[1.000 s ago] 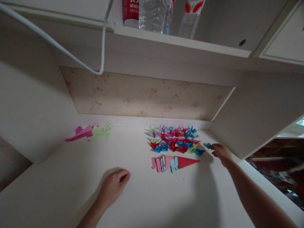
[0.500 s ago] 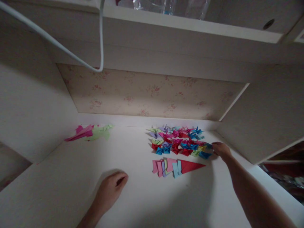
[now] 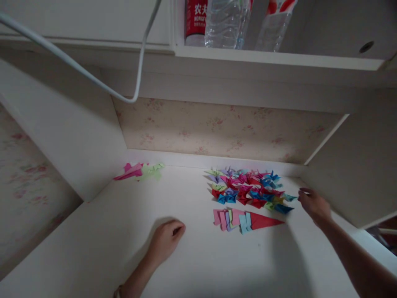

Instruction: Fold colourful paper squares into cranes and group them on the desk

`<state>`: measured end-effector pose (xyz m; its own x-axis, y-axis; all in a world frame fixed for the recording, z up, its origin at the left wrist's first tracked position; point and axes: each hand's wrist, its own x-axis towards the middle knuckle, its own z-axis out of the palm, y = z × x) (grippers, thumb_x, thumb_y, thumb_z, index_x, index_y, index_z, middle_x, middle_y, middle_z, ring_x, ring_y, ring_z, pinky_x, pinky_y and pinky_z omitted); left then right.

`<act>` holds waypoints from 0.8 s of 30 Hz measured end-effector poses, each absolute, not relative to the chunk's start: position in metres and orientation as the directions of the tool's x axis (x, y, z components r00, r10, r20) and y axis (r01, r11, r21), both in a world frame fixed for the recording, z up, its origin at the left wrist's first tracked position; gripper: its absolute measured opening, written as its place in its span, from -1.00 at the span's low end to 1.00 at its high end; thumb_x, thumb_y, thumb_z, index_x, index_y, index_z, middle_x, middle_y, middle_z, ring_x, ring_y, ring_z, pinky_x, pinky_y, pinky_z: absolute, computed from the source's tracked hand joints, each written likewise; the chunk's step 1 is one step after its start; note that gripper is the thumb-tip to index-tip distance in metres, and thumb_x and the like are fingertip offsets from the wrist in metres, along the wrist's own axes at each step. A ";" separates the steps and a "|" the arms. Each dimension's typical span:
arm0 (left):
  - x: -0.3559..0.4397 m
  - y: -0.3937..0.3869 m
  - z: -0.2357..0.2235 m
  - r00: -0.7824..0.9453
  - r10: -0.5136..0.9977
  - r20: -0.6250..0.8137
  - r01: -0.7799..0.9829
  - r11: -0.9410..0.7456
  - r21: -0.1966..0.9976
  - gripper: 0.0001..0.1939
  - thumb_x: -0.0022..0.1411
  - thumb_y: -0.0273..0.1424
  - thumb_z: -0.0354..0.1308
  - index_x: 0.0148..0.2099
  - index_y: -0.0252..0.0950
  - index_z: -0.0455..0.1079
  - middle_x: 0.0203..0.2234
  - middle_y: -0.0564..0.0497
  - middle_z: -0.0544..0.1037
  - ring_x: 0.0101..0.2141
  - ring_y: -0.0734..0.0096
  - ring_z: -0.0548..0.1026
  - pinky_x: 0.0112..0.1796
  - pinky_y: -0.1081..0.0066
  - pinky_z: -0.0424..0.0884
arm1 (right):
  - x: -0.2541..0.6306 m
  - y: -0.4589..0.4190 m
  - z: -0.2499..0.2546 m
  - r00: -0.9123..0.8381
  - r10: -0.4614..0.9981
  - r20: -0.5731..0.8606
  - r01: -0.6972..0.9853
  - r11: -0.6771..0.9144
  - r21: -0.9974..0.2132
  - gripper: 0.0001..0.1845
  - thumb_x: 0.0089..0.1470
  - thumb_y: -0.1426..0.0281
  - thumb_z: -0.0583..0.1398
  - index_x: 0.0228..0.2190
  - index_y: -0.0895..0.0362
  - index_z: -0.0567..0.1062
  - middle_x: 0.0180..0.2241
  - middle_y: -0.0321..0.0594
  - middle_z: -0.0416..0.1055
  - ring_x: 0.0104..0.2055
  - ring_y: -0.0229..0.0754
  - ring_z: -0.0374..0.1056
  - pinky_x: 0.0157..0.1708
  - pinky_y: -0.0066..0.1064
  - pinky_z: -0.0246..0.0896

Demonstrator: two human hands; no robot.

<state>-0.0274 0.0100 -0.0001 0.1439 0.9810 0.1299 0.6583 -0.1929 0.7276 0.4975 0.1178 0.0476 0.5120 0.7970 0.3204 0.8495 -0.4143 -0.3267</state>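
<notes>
My right hand [image 3: 314,207] is at the right end of a group of folded paper cranes [image 3: 243,190], its fingertips pinched at the pointed tip of a light blue paper crane [image 3: 289,198]. Red, pink, blue, purple, green and yellow cranes sit close together in rows. In front of them lies an overlapping row of folded paper pieces [image 3: 237,218], pink, purple, green and light blue, with a long red folded point [image 3: 265,221] at its right end. My left hand [image 3: 167,240] rests on the white tabletop with curled fingers; nothing shows in it.
Pink paper [image 3: 132,170] and pale green paper [image 3: 151,170] lie at the back left of the white desk [image 3: 198,265]. A shelf [image 3: 279,58] with plastic bottles [image 3: 223,25] hangs above. A white cable or lamp arm [image 3: 93,78] crosses the upper left. Side panels [image 3: 356,165] flank the desk.
The view has shifted left and up, so the desk items appear further right. My right hand has drawn slightly rightward from the cranes, showing more of the light blue one. My left hand stays curled.
</notes>
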 end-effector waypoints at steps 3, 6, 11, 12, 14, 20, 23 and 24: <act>-0.027 0.009 0.001 0.146 0.979 0.140 0.672 -0.202 0.713 -0.72 0.24 -0.30 -0.02 -0.34 -0.19 0.53 -0.44 0.07 0.59 -0.40 0.40 0.51 -0.34 0.47 0.34 | 0.460 0.099 0.052 0.505 0.829 0.241 0.770 -0.306 -0.560 -0.56 0.11 0.19 0.04 -0.09 0.15 0.49 -0.38 -0.04 0.55 -0.39 -0.05 0.43 -0.43 -0.33 0.17; -0.026 0.008 0.003 0.143 0.979 0.143 0.686 -0.203 0.699 -0.71 0.23 -0.30 -0.01 -0.33 -0.18 0.54 -0.43 0.05 0.61 -0.39 0.38 0.52 -0.34 0.46 0.34 | 0.396 0.074 0.048 0.417 0.880 0.227 0.676 -0.133 -0.725 -0.55 0.02 0.08 0.12 -0.18 0.11 0.51 -0.40 -0.10 0.51 -0.42 -0.07 0.38 -0.44 -0.33 0.16; -0.027 0.006 0.001 0.119 0.983 0.140 0.683 -0.184 0.707 -0.72 0.22 -0.31 0.00 -0.32 -0.17 0.55 -0.41 0.04 0.62 -0.37 0.37 0.53 -0.32 0.45 0.35 | 0.265 0.028 0.026 0.087 0.995 0.058 0.296 0.029 -0.955 -0.60 -0.01 0.10 0.18 -0.25 0.13 0.49 -0.57 -0.30 0.36 -0.56 -0.24 0.18 -0.58 -0.45 -0.01; -0.028 0.007 0.001 0.115 0.984 0.138 0.675 -0.179 0.715 -0.73 0.21 -0.31 0.00 -0.32 -0.18 0.55 -0.40 0.04 0.62 -0.37 0.38 0.53 -0.32 0.46 0.35 | 0.240 0.021 0.021 0.039 0.999 0.034 0.212 0.025 -0.977 -0.64 -0.01 0.12 0.19 -0.29 0.14 0.49 -0.60 -0.33 0.32 -0.58 -0.27 0.14 -0.60 -0.46 -0.05; -0.028 0.008 -0.001 0.115 0.985 0.132 0.661 -0.174 0.730 -0.73 0.20 -0.31 0.02 -0.31 -0.19 0.56 -0.40 0.04 0.63 -0.37 0.38 0.54 -0.31 0.46 0.36 | 0.193 0.008 0.012 -0.036 0.999 -0.017 0.079 -0.014 -0.997 -0.70 -0.03 0.16 0.21 -0.37 0.15 0.49 -0.67 -0.41 0.21 -0.62 -0.32 0.05 -0.62 -0.48 -0.13; -0.035 0.022 0.001 0.103 0.987 0.121 0.671 -0.159 0.725 -0.70 0.21 -0.36 -0.03 -0.27 -0.28 0.54 -0.38 0.04 0.63 -0.34 0.43 0.54 -0.30 0.52 0.39 | 0.111 -0.017 -0.003 -0.212 0.977 0.012 0.083 0.030 -0.996 -0.75 0.03 0.24 0.14 -0.41 0.13 0.53 -0.67 -0.41 0.21 -0.62 -0.32 0.02 -0.59 -0.47 -0.14; -0.050 0.044 0.008 0.038 0.993 0.116 0.733 -0.106 0.672 -0.70 0.23 -0.33 -0.04 -0.25 -0.27 0.53 -0.37 0.02 0.63 -0.33 0.41 0.54 -0.28 0.50 0.37 | 0.108 -0.024 -0.007 -0.228 0.969 0.092 0.174 0.133 -0.976 -0.77 0.05 0.28 0.12 -0.41 0.09 0.56 -0.59 -0.35 0.35 -0.56 -0.28 0.14 -0.53 -0.46 -0.04; -0.057 0.054 0.011 0.004 0.994 0.112 0.761 -0.076 0.644 -0.71 0.22 -0.33 -0.03 -0.26 -0.26 0.53 -0.37 0.01 0.63 -0.33 0.39 0.54 -0.26 0.48 0.36 | 0.109 -0.025 -0.008 -0.234 0.968 0.088 0.178 0.132 -0.975 -0.77 0.05 0.28 0.12 -0.41 0.09 0.56 -0.58 -0.35 0.35 -0.55 -0.28 0.15 -0.54 -0.46 -0.04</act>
<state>-0.0573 0.0543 0.0109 0.0044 0.9937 0.1118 0.7611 -0.0758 0.6442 0.1093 -0.0249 -0.0082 -0.2340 0.9682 0.0881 0.1775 0.1316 -0.9753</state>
